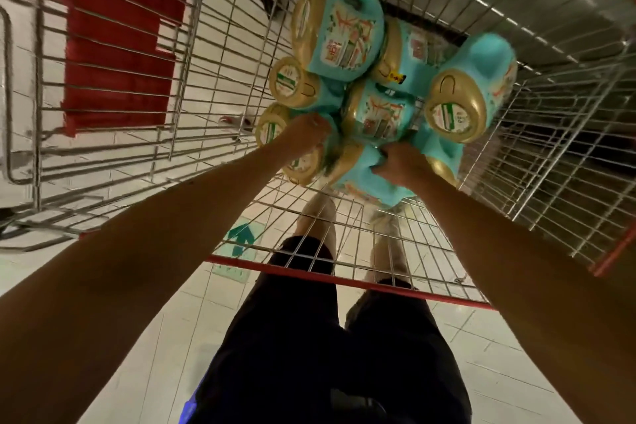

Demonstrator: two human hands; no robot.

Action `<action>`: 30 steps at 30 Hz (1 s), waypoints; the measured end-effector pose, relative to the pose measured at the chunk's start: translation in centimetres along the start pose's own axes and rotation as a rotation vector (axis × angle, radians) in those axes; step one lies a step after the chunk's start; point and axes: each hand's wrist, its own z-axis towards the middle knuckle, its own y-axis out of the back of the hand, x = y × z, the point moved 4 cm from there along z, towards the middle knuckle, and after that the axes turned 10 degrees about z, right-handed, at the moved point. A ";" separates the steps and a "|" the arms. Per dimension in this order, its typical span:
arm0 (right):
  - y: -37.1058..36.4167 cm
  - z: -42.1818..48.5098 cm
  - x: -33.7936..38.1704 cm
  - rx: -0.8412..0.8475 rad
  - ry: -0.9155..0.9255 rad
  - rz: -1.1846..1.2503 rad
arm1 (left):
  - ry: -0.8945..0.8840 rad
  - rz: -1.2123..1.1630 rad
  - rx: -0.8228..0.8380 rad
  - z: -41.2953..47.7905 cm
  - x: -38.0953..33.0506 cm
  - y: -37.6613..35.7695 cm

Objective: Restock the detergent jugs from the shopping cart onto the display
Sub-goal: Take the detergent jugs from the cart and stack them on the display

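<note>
White tiled floor (192,320), one wire cart (344,280), about nine turquoise jugs (344,27) heaped inside; left hand (306,136) clasps the near-left jug (303,165), right hand (397,163) grips the nearest jug (361,181).

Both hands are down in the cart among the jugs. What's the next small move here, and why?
Probably lift the nearest jug straight up: the right hand is curled round its teal handle, and other jugs crowd close. The left hand sits on a neighbouring jug; its grip is unclear.
</note>
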 end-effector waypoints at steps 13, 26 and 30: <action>10.1 -16.8 1.4 -0.119 0.124 1.093 | -0.209 -0.886 0.104 -16.3 -9.2 -1.4; 10.9 -36.4 -9.6 -0.373 0.131 1.430 | -0.405 -0.631 0.246 -30.5 -18.1 -14.4; 10.3 -42.7 -14.4 -0.413 0.224 1.617 | -0.434 -0.540 0.264 -34.3 -21.7 -20.1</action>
